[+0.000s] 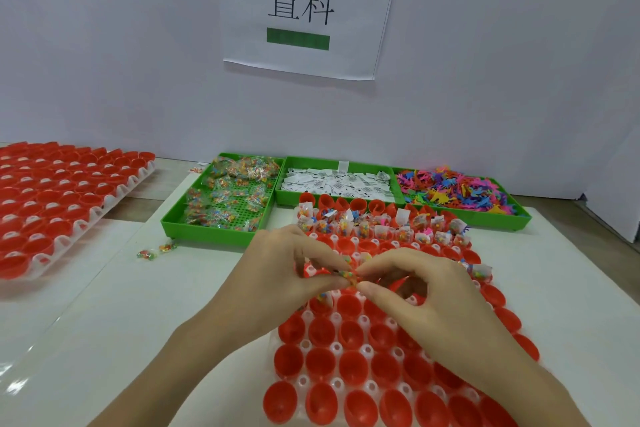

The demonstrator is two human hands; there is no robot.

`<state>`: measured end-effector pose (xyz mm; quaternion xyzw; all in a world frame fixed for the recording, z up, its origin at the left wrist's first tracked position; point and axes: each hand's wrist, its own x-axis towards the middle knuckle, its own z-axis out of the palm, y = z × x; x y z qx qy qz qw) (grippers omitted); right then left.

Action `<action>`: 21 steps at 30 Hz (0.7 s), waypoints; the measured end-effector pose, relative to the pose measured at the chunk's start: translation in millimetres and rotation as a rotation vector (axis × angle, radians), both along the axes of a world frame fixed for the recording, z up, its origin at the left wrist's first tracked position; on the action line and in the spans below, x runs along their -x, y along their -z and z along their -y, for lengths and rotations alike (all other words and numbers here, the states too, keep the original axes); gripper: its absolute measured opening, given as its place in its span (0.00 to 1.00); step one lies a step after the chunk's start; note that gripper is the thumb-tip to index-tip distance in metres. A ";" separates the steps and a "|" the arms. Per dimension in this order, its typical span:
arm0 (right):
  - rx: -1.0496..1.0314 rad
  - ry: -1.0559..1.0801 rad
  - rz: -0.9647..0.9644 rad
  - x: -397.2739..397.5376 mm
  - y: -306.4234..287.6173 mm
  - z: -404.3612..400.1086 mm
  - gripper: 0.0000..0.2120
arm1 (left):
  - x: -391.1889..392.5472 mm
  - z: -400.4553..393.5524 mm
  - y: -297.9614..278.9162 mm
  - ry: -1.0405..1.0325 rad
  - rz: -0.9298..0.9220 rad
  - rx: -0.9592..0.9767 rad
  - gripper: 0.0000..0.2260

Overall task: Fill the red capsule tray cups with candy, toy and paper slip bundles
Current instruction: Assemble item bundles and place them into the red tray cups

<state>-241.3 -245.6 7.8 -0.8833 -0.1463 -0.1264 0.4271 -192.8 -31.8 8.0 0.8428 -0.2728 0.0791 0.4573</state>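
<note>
Red tray [349, 367] lies under both hands [287, 270] [426, 291] pinching one candy bundle [349, 276] between fingertips

Open bench: bare white bench [114, 315] lies left of the capsule tray [346, 367].
Back: three green bins [214, 230] sit side by side, blocking the wall.
Far left: a second red tray [62, 198].
Small things: two loose candy packs [156, 251] lie near the bins.

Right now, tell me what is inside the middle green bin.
The middle green bin holds a heap of white paper slips with small black print. Its floor is covered by the slips, so anything beneath them cannot be seen.
</note>
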 end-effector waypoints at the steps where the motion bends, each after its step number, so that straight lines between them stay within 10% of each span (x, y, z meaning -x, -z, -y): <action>1: -0.045 -0.005 -0.018 0.8 0.0 -1.0 0.07 | 0.0 0.2 0.5 0.003 -0.013 0.009 0.08; 21: 0.071 0.092 -0.098 0.9 14.8 -9.8 0.11 | -2.2 5.7 13.2 0.093 0.267 -0.307 0.02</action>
